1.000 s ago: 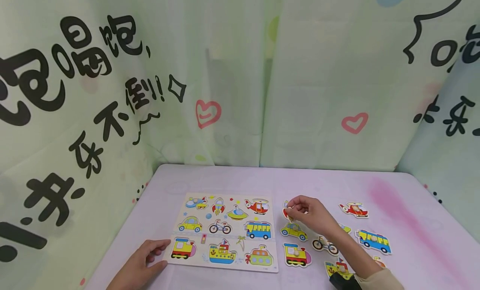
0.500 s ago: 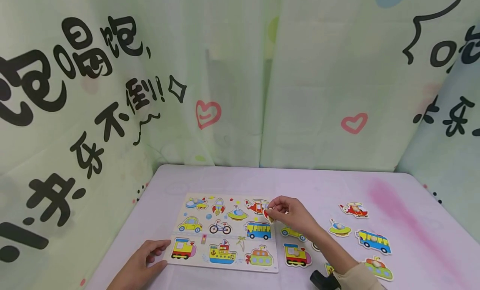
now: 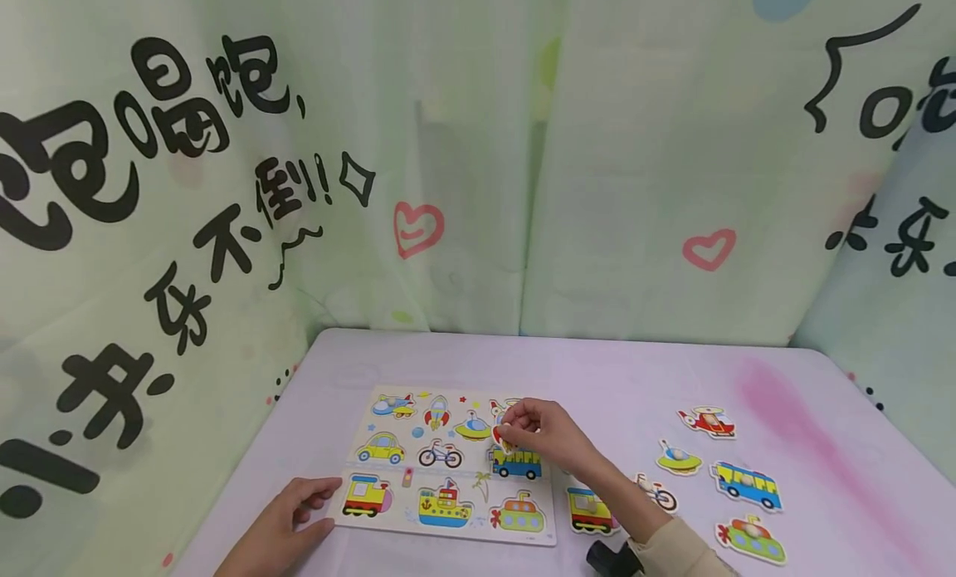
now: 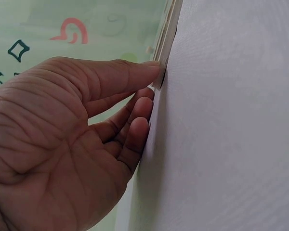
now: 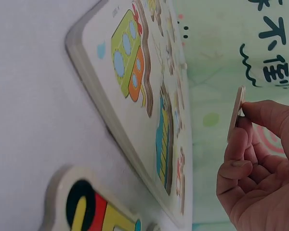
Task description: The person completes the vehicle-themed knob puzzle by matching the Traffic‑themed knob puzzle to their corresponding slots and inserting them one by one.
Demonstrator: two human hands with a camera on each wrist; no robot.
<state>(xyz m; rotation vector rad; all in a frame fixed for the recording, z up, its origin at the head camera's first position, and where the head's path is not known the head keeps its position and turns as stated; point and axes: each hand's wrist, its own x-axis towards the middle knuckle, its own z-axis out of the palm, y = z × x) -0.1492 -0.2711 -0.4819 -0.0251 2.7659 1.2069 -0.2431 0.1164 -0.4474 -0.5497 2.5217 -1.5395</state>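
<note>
Between thumb and fingertips my right hand (image 3: 548,432) pinches a small wooden puzzle piece (image 3: 499,439) with red on it, over the upper right of the puzzle board (image 3: 474,540). Seen from the right wrist, this puzzle piece (image 5: 235,115) is edge-on and raised off the board; its picture is turned away. My left hand (image 3: 284,523) touches the board's lower left edge. The left wrist view has its straight thumb (image 4: 135,73) against the board edge (image 4: 166,43), the other fingers loosely bent beside the table. Vehicle pictures cover the board, including a rocket, car, bus and train.
Right of the board lie loose pieces: a helicopter (image 3: 708,422), flying saucer (image 3: 678,458), bus (image 3: 747,486), submarine (image 3: 752,539), bicycle (image 3: 657,494) and train (image 3: 590,510). My right forearm crosses over this area and hides part of it. A printed curtain (image 3: 612,187) hangs behind the table.
My right hand has carried the puzzle piece leftward from the loose pieces to above the board's upper right. The left hand stays at the board's edge.
</note>
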